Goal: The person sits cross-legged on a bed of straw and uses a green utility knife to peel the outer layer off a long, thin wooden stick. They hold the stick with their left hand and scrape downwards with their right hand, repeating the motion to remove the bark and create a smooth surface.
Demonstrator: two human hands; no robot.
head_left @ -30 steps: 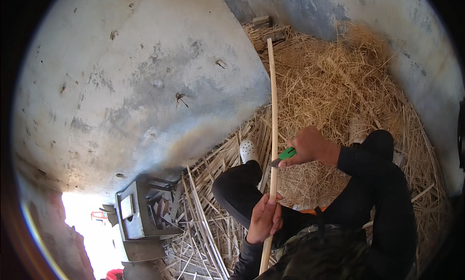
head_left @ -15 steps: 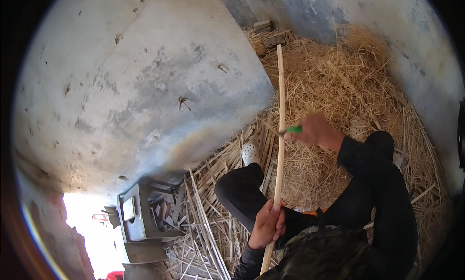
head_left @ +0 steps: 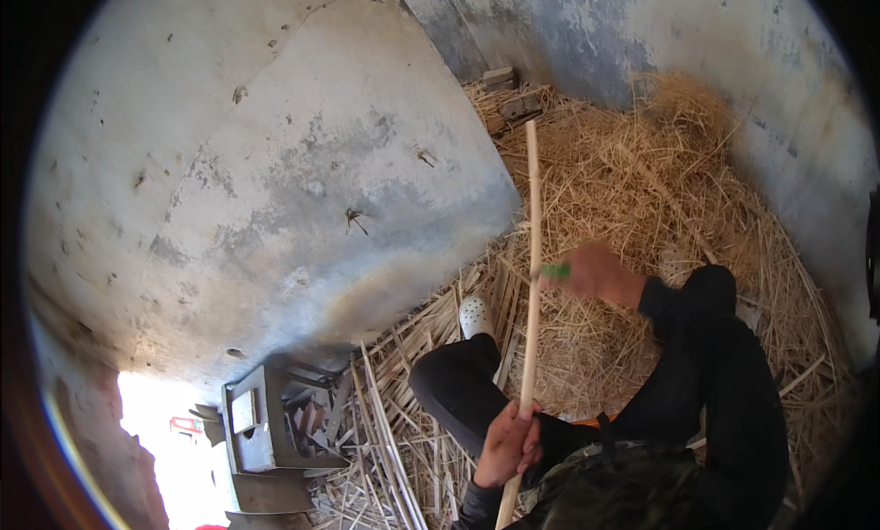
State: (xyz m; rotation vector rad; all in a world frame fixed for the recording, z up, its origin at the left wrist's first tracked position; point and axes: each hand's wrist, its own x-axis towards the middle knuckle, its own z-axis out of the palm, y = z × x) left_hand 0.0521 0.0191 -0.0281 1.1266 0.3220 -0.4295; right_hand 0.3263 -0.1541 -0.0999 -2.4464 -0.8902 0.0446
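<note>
A long pale bamboo strip [head_left: 533, 319] runs up from my lap toward the far bricks. Low down on it, my left hand [head_left: 508, 443] is closed around the strip. My right hand [head_left: 596, 272] is blurred by motion beside the strip's middle, its fingers closed on a small tool with a green handle [head_left: 555, 271]. The tool's tip meets or comes very near the strip; it looks like a knife, though the blade is too smeared to make out.
Straw and shavings [head_left: 632, 182] heap up before me, against plastered walls [head_left: 302, 163]. Several split strips [head_left: 390, 438] lie at the left beside a grey wooden cabinet [head_left: 261, 420]. A white clog [head_left: 476, 317] is on my foot. Bricks [head_left: 500, 78] lie in the far corner.
The view has tilted upward a little, so everything sits lower. My right hand and the green-handled tool stay by the strip's middle, moving; my left hand keeps its grip.
</note>
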